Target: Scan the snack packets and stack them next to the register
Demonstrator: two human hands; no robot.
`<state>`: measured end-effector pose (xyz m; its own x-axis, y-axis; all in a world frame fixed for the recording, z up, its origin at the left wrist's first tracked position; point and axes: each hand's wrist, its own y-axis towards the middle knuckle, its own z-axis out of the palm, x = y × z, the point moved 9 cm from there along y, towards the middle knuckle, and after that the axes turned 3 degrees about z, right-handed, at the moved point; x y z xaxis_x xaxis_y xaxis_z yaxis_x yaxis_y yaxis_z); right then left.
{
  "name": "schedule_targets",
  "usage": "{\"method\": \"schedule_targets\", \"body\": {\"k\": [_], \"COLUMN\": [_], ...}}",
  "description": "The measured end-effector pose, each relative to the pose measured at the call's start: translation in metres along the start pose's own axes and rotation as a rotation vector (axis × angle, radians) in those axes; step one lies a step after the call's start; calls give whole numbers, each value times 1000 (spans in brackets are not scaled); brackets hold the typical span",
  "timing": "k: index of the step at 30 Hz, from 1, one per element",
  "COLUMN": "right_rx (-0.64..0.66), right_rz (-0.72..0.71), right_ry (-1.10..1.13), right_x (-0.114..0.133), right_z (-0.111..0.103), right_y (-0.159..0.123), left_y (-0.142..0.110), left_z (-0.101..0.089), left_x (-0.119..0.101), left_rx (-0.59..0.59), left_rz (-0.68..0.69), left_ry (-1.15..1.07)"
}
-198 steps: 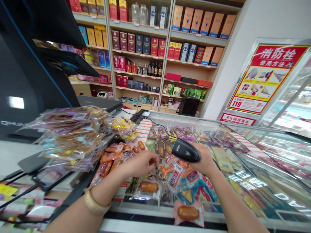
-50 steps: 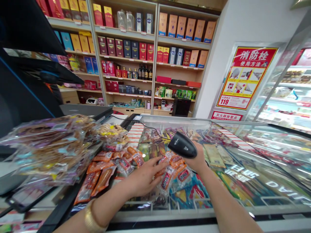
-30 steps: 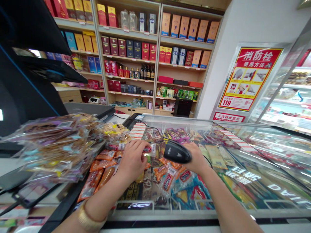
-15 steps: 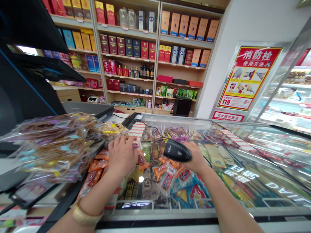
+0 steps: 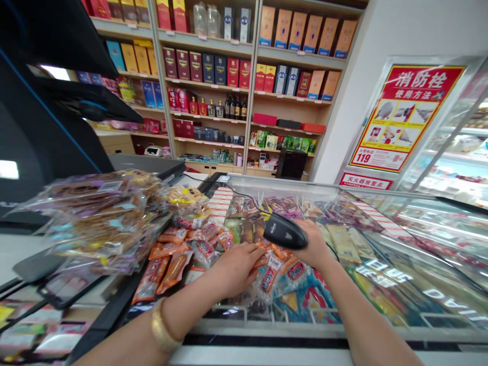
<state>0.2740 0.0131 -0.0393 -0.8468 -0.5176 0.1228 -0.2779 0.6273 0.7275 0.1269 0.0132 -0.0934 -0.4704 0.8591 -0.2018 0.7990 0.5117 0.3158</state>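
Note:
My right hand (image 5: 313, 243) is wrapped around a black handheld barcode scanner (image 5: 285, 231), whose head points left above the freezer's glass lid. My left hand (image 5: 234, 269) reaches across the lid, fingers stretched and thumb apart, its fingertips touching an orange snack packet (image 5: 262, 261). Beside those fingertips, below the scanner, lie several similar packets (image 5: 270, 277) with red and white labels. To the left of my left hand is another group of orange packets (image 5: 176, 269), some showing a sausage-like shape inside. A gold bracelet (image 5: 162, 325) circles my left wrist.
Clear bags of brown snacks (image 5: 102, 218) are heaped at the left, near a dark register screen (image 5: 57, 112). Under the glass lid (image 5: 366, 305) lie wrapped ice creams. The scanner's cable (image 5: 244, 195) runs across the lid. Shelves (image 5: 213, 86) of boxed bottles stand behind.
My left hand has moved right and nearer from the left group of packets to those below the scanner. The scanner stays in my right hand. The view has shifted slightly.

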Motion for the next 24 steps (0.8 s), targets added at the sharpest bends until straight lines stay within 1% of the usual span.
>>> {"method": "schedule_targets", "body": {"k": [3, 6, 8, 12, 14, 16, 19, 24], "right_rx": [-14, -12, -12, -63, -78, -60, 5, 81], "right_rz": [-9, 1, 5, -3, 3, 14, 15, 14], "right_ry": [7, 19, 16, 16, 16, 11, -5, -15], "right_x": [0, 0, 0, 0, -1, -1, 2, 6], "right_z": [-2, -3, -4, -10, -12, -10, -4, 2], "right_y": [0, 0, 1, 1, 0, 1, 1, 2], "left_y": [-1, -2, -3, -10, -15, -19, -22, -21], "left_z": [-2, -10, -23, -59, -75, -87, -95, -95], "left_x": [8, 16, 21, 31, 36, 40, 42, 37], "left_rx": [-31, -84, -164, -406, -509, -579, -617, -602], "left_rz": [-22, -76, -119, -189, -198, -202, -206, -177], "left_ry": [-8, -3, -21, -84, -69, -28, 35, 89]}}
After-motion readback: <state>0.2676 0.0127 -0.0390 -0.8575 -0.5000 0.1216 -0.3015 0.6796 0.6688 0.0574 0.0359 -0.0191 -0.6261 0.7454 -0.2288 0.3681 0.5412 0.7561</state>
